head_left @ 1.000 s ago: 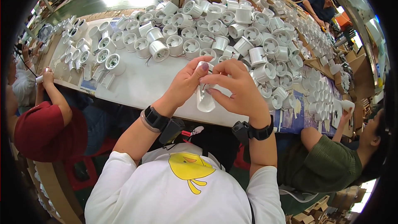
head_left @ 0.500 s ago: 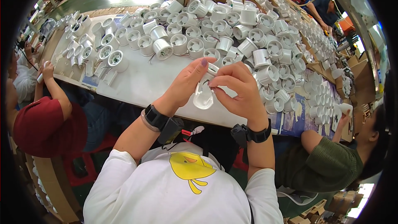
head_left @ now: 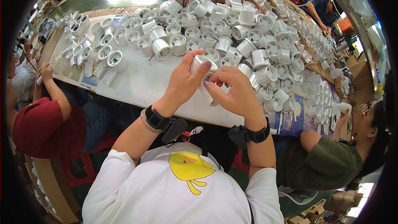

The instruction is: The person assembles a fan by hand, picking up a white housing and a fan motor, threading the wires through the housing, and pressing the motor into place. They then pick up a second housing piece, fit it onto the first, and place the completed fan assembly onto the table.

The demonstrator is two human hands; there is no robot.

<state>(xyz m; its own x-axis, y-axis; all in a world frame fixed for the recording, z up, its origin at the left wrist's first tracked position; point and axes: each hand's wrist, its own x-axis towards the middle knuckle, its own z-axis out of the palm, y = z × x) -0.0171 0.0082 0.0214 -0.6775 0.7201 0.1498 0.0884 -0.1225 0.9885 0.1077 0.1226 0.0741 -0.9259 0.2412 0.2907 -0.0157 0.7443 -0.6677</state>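
At mid-frame, as the head view has it, the left hand (head_left: 184, 74) is clamped round a white plastic part (head_left: 203, 92), which is up off the table (head_left: 145, 84) with its round end toward the top of the frame and its narrower end slanting down. I'd say that grip does the steadying, leaving the right hand (head_left: 237, 93) free for finer work: its fingertips are gathered in close against the part, though I can't tell whether they pinch anything. Holding it in front of the chest probably keeps it easy to see.

White housings (head_left: 248, 17) with fan blades are heaped across the upper middle, likely to be within arm's reach. At upper left, pieces with handles (head_left: 117, 61) sit apart from that heap, perhaps to keep the two sorts separate. Bare tabletop lies before the hands, which seems to give them elbow room. At far right, a co-worker in green (head_left: 323, 161) holds up a white cup-shaped piece (head_left: 343, 107).
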